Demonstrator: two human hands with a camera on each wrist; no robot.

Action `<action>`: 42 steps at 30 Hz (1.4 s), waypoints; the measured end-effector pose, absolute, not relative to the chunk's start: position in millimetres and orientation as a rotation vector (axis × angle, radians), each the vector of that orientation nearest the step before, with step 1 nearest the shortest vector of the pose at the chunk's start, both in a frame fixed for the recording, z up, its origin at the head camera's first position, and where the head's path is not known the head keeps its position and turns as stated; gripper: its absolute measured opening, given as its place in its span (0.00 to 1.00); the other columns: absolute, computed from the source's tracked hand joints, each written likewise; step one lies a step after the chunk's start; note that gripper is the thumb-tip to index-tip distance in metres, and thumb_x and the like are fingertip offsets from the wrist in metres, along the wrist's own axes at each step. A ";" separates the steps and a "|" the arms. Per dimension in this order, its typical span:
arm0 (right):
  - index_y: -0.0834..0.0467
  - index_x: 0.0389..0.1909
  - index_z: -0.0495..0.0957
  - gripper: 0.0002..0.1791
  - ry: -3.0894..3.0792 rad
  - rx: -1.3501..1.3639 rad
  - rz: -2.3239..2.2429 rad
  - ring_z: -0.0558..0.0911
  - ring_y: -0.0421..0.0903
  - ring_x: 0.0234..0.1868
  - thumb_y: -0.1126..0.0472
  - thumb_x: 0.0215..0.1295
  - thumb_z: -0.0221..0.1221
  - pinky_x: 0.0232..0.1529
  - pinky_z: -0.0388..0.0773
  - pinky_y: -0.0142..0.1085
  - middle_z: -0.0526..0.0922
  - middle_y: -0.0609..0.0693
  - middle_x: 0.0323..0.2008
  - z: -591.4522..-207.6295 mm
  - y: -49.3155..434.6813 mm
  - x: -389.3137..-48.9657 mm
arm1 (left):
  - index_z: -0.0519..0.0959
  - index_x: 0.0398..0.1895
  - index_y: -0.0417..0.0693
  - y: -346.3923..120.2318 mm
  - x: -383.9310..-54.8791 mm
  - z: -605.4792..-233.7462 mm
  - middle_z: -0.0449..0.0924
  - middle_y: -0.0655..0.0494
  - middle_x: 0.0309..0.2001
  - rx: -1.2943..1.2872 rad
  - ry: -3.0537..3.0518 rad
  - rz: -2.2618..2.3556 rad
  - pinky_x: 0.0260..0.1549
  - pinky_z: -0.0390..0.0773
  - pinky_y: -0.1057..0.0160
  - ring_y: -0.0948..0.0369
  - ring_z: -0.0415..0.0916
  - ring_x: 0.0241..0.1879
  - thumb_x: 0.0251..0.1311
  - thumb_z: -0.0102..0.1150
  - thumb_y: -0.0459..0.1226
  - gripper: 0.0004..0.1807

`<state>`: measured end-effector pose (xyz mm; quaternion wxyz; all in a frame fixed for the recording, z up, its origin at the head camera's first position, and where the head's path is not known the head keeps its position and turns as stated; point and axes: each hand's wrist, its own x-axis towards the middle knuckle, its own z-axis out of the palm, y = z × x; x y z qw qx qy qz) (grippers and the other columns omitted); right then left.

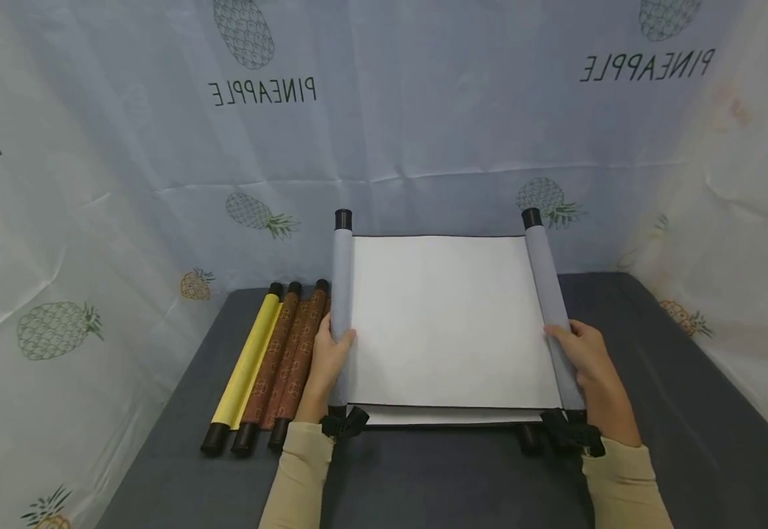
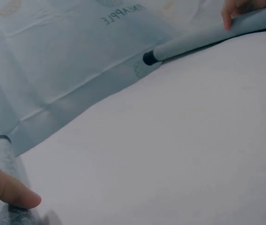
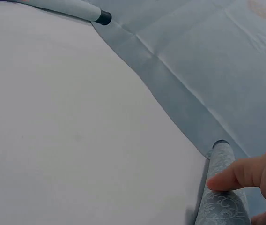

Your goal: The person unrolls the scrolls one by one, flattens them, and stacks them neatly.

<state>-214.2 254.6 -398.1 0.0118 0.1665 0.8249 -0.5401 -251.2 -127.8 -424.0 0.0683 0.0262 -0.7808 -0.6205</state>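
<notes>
A grey-blue hanging scroll with black end knobs is partly unrolled, its blank white sheet (image 1: pixel 450 323) spread between two rolled ends. My left hand (image 1: pixel 331 356) grips the left roll (image 1: pixel 342 279), and in the left wrist view the thumb (image 2: pixel 23 194) lies along its patterned backing. The right roll (image 1: pixel 545 272) is held by my right hand (image 1: pixel 589 360), with the thumb across it in the right wrist view, where that roll's floral pattern (image 3: pixel 222 206) shows. Beneath the sheet's near edge, a second white strip (image 1: pixel 450 417) and a black knob (image 1: pixel 529 438) show; the rest there is hidden.
Left of the scroll, a yellow scroll (image 1: pixel 245 367) and brown patterned scrolls (image 1: pixel 271 360) lie side by side on the dark table (image 1: pixel 436 477). A pineapple-print curtain (image 1: pixel 417 125) hangs behind the table and along both sides.
</notes>
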 end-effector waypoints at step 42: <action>0.71 0.72 0.50 0.41 2.648 0.585 -1.598 0.68 0.64 0.58 0.54 0.66 0.54 0.47 0.71 0.45 0.59 0.74 0.67 -409.2 271.2 -214.3 | 0.63 0.67 0.36 -137.1 -250.3 -431.5 0.69 0.32 0.63 0.214 -2.423 -1.769 0.57 0.71 0.37 0.38 0.70 0.61 0.62 0.56 0.36 0.31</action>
